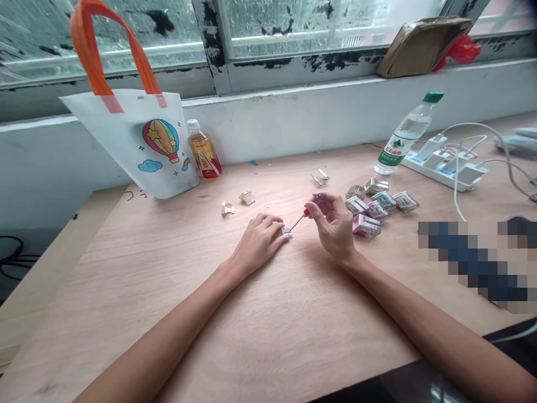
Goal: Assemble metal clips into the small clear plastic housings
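Observation:
My left hand (263, 239) rests on the table and grips a small whitish plastic part (287, 230) between thumb and fingers. In my right hand (335, 224) is a screwdriver (307, 212) with a dark purple and red handle. Its thin metal shaft slants down to the left, and the tip meets the small part or lies right beside it; I cannot tell which. Just right of my right hand lies a group of several clear plastic cases (376, 210), some tinted pink or green. Another clear plastic piece (320, 177) lies behind that hand.
Two small cream parts (247, 197) lie behind my left hand. A white bag (126, 145) with orange handles and a bottle of amber drink (204, 151) stand back left. At the back right are a water bottle (403, 137) and a power strip (444, 168) with cables.

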Tool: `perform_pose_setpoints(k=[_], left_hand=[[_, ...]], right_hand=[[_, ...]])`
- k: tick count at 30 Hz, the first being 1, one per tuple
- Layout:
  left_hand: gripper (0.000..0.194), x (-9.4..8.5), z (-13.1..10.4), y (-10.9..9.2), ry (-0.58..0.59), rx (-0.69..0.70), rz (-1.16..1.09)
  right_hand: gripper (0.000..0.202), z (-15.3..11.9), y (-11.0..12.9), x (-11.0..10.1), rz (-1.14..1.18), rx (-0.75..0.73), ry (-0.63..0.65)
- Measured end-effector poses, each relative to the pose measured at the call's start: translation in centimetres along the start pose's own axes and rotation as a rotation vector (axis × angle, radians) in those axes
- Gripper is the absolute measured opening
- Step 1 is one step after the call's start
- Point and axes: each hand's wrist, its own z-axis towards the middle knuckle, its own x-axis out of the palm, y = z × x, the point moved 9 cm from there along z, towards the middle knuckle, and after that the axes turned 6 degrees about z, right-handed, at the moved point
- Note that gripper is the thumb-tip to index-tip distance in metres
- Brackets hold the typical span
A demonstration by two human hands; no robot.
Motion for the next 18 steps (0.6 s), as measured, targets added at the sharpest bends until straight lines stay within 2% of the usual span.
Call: perform_pose_setpoints(k=[8, 14, 18], left_hand=[[0.021, 0.2, 0.0, 0.1, 0.006, 0.001, 0.001], [0.021, 0.4, -0.1, 0.0, 0.006, 0.010, -0.001], [0.020, 0.4, -0.1, 0.0, 0.006, 0.011, -0.003]], right_hand=[[0.025, -0.1, 0.4, 0.2, -0.025, -0.022, 0.051], [0.042, -0.3, 1.4, 1.4, -0.079, -0.055, 0.176], [0.033, -0.4, 2.4, 1.6, -0.093, -0.118, 0.197]])
